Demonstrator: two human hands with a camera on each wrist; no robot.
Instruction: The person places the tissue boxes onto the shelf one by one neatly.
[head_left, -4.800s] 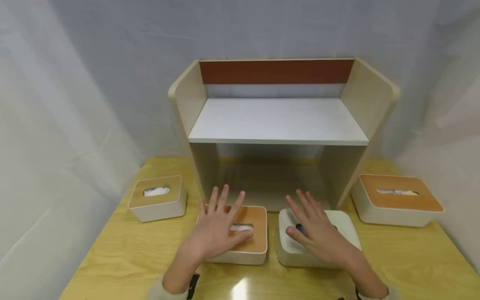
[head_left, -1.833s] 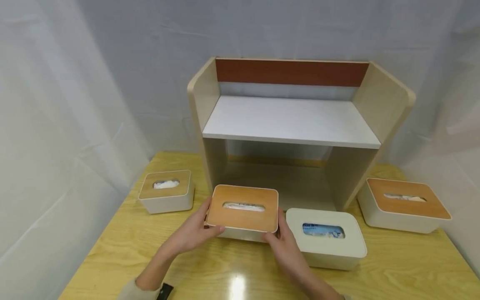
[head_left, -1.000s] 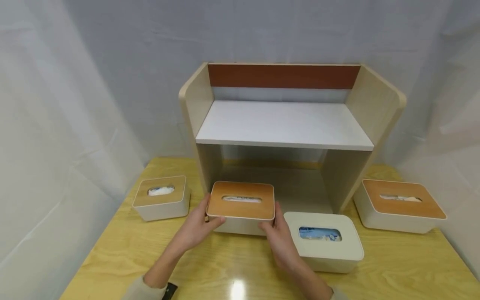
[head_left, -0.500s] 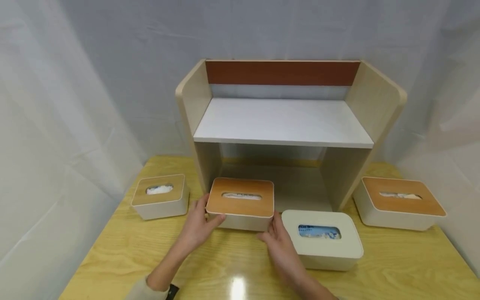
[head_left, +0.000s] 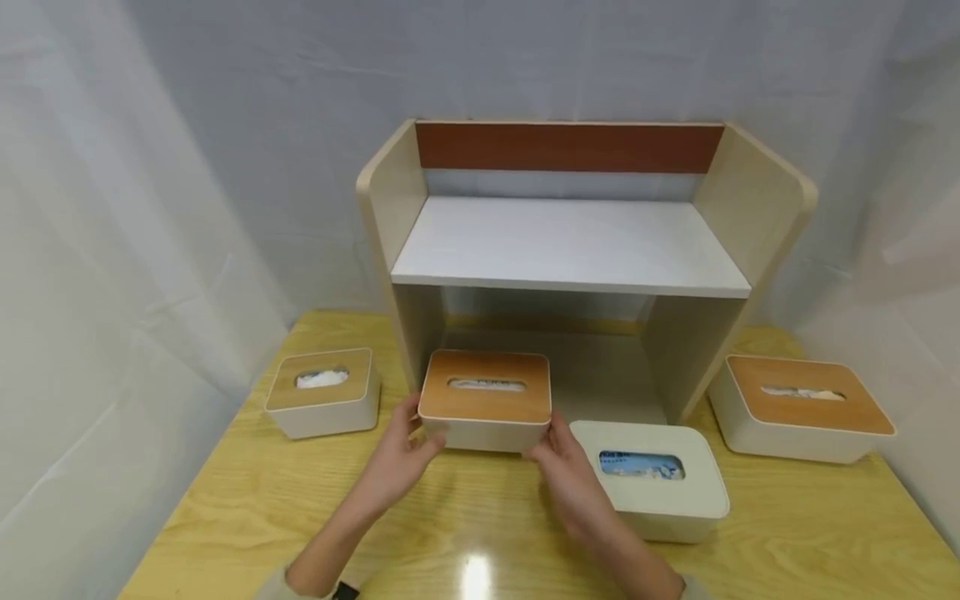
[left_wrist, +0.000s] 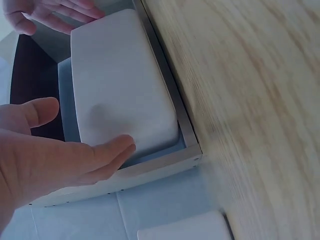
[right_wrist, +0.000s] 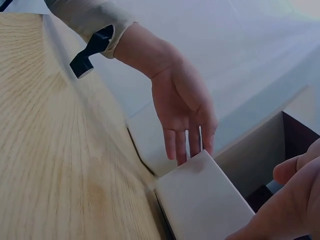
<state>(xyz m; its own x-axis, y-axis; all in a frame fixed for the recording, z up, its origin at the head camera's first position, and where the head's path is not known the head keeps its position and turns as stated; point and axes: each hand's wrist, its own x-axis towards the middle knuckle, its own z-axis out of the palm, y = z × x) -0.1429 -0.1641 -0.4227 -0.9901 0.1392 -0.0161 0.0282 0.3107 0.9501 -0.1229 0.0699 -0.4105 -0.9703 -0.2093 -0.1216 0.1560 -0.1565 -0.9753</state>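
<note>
While left hand (head_left: 393,460) and right hand (head_left: 567,473) press it, fingers nearly straight, box (head_left: 483,407) between sits at front of shelf (head_left: 570,242), not deep inside.

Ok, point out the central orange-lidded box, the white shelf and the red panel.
Central orange-lidded box (head_left: 485,405), head view: lid's front half.
White shelf (head_left: 567,244), head view: top surface.
Red panel (head_left: 570,147), head view: front face.
</note>
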